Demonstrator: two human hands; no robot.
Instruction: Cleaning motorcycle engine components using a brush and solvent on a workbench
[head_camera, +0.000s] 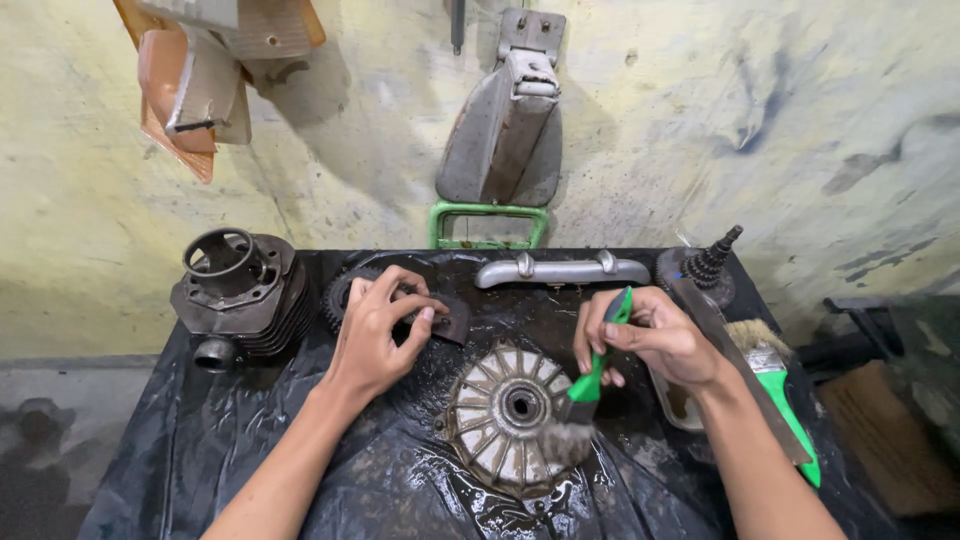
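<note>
A round finned metal wheel (505, 412) lies flat on wet black plastic sheeting (240, 440). My right hand (650, 335) grips a green-handled brush (592, 385), whose grey bristles rest on the wheel's right edge. My left hand (380, 330) is closed on a small dark metal part (450, 322) just beyond the wheel, beside a dark toothed gear (340, 290).
A finned engine cylinder (240, 290) stands at the far left. A silver metal bar (560, 270) lies at the back, a dark threaded part (708, 265) at the back right. A second green-handled brush (775, 375) and a flat metal strip (745, 375) lie right. A grey metal cover (500, 130) leans on the wall.
</note>
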